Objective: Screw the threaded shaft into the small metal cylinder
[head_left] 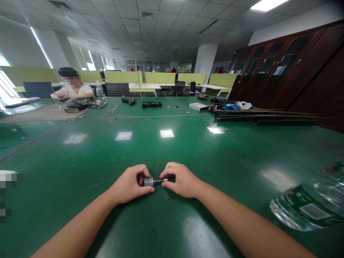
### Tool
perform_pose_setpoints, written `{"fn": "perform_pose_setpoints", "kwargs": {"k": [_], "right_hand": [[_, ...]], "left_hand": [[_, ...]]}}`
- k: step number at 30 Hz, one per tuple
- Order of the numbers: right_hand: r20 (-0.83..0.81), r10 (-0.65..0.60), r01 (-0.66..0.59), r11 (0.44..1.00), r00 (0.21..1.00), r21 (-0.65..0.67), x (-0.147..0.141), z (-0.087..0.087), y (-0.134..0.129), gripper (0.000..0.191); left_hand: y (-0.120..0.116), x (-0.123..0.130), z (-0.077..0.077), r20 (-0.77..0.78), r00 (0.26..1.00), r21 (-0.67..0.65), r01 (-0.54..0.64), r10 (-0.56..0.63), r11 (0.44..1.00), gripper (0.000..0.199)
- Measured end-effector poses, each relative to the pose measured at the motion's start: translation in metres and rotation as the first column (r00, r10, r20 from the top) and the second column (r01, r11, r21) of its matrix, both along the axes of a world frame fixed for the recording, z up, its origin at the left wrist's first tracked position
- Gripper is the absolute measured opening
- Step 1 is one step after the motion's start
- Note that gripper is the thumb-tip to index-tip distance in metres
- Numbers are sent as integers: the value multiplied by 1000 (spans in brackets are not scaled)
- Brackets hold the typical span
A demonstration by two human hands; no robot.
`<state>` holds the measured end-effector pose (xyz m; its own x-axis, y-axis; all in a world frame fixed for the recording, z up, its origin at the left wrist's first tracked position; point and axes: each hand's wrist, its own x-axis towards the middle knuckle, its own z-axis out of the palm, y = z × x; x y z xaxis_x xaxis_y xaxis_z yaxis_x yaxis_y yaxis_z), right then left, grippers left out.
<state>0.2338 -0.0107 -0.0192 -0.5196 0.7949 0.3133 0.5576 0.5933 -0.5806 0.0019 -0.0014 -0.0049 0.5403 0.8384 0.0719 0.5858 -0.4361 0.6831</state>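
A small metal part (149,181), a grey cylinder with a thin dark threaded or sprung shaft pointing right, lies level between my hands, low in the middle of the view. My left hand (134,183) grips the cylinder end between thumb and fingers. The thumb and index finger of my right hand (180,180) pinch the shaft near its bright tip. Both hands are low over the green table (166,154), and my forearms come in from the bottom corners.
A clear plastic bottle (309,204) lies at the right. Far back are black strips (268,118), a white box (198,106), a black part (152,104) and a cable (110,114). A person (73,89) sits at the far left.
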Motion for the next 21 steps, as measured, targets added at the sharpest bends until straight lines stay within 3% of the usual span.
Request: {"fn": "perform_pose_setpoints", "kwargs": {"k": [9, 21], "right_hand": [[87, 60, -62, 998, 994, 16, -4, 4, -5, 19], [47, 33, -35, 998, 998, 43, -13, 1, -5, 18]], "left_hand": [[0, 0, -2, -5, 1000, 6, -1, 1, 1000, 28], [-1, 2, 1, -1, 1000, 37, 17, -17, 999, 24]]}}
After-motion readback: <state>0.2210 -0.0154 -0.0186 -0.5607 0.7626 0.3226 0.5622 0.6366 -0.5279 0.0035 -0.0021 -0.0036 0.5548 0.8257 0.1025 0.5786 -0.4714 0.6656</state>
